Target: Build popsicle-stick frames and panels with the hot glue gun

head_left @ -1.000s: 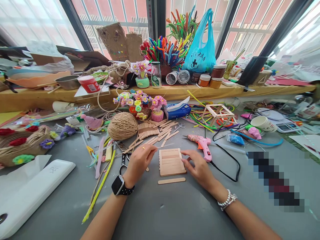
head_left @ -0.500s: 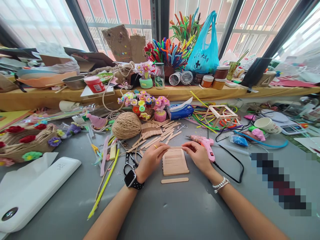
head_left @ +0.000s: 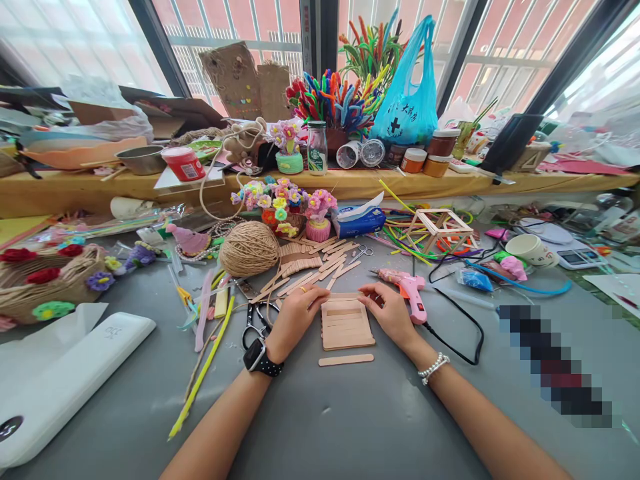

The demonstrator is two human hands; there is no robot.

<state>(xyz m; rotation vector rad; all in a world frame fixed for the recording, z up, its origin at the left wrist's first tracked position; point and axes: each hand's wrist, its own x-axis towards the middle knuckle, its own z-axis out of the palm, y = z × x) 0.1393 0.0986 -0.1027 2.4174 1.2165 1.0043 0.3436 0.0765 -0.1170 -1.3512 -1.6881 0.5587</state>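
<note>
A small square panel of wooden craft sticks [head_left: 347, 332] lies flat on the grey table in front of me. Along its far edge runs a craft stick [head_left: 343, 296]. My left hand [head_left: 299, 313] pinches this stick's left end between thumb and fingers. At the opposite end, my right hand [head_left: 389, 313] has its thumb and fingertips closed on it. Whether the stick rests on the panel or just above it, I cannot tell. A single loose craft stick [head_left: 346, 360] lies on the near side of the panel, apart from it.
A pink glue gun [head_left: 413, 288] with a black cord lies right of my right hand. Black-handled scissors [head_left: 254, 330] sit beside my left wrist. Behind are loose craft sticks [head_left: 330, 267], a twine ball [head_left: 250, 248] and a stick frame [head_left: 443, 230]. A white power bank [head_left: 85, 380] lies left.
The view has shifted slightly, so everything sits a little further left. Both hands keep hold of the stick at the panel's far edge; little else differs.
</note>
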